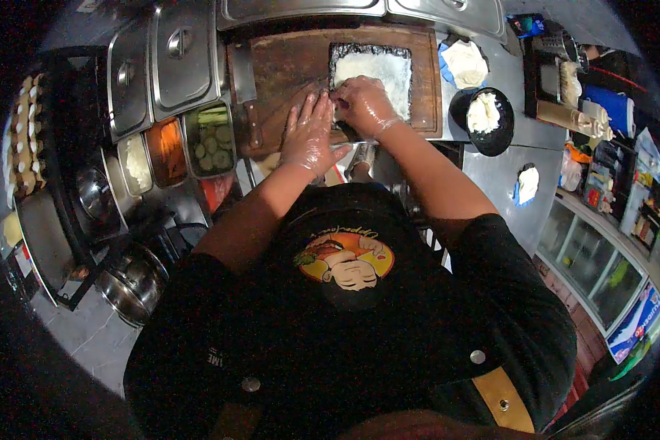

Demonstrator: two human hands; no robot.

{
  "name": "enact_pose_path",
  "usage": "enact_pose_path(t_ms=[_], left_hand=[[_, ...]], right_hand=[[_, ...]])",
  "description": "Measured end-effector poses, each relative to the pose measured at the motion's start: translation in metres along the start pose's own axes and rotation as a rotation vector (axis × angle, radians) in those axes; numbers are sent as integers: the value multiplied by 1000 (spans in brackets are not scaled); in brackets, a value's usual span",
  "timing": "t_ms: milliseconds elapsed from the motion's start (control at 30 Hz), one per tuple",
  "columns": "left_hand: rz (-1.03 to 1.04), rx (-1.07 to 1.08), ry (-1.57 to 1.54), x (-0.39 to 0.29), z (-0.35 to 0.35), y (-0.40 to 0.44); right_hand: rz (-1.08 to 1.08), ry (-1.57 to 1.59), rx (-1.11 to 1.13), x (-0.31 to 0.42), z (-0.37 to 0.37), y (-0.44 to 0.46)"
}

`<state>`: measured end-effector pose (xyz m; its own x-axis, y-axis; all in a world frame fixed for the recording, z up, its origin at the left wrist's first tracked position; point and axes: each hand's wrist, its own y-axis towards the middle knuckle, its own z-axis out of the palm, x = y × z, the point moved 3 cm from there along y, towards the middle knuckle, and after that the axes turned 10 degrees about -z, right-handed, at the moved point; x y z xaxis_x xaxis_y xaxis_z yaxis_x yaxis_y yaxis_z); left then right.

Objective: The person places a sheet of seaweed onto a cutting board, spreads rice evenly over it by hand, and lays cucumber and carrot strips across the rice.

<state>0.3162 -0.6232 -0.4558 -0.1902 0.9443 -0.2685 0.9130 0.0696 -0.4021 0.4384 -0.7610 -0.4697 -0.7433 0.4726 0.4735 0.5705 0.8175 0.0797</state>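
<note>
A dark nori sheet (408,64) with a layer of white rice (378,67) lies on a wooden cutting board (286,55). My right hand (367,106), in a clear plastic glove, is over the sheet's near left part, its fingers curled and pressed together. A small dark reddish bit shows at those fingertips; what they grip is mostly hidden. Also gloved, my left hand (312,136) is stretched out flat beside the sheet's left edge, fingers pointing away from me. Its fingertips are close to my right fingers; whether they touch the sheet I cannot tell.
A knife (251,121) lies along the board's left side. Farther left are trays of sliced cucumber (213,143), orange strips (167,150) and a white filling (137,163). To the right stand a black bowl (500,138) with white food and a white cloth (465,64). Steel lids (187,70) border the board.
</note>
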Motion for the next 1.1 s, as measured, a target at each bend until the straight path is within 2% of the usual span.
enact_pose_path(t_ms=[100,167,200,333,467,533,633,767,933,1000,1033,1100], left_hand=[[13,-5,-38,6,1,3],[-3,-19,-43,5,0,6],[-15,-31,-48,4,0,6],[-30,-14,-20,2,-1,10],[2,-23,-20,4,-2,12],[8,-25,-24,5,-2,14],[29,-57,-97,6,-1,17],[13,-51,-63,2,-1,25],[3,-45,-39,-1,-6,30],[-10,7,-63,0,-8,30],[-13,9,-64,0,-10,30],[-30,18,-6,-4,-10,29]], right_hand=[[23,118,5,-11,-5,0],[112,8,40,-9,-11,-5],[48,-21,19,-6,-7,-9],[30,-27,-22,0,-3,-4],[85,-10,38,-3,-4,1],[79,-5,-101,-7,-9,-1],[157,-107,-120,-15,-7,-2],[42,-60,-142,-9,-1,2],[2,-32,-128,-11,-4,7],[135,44,-60,-15,-3,4],[134,46,-57,-13,1,3],[58,58,-197,-5,6,-1]])
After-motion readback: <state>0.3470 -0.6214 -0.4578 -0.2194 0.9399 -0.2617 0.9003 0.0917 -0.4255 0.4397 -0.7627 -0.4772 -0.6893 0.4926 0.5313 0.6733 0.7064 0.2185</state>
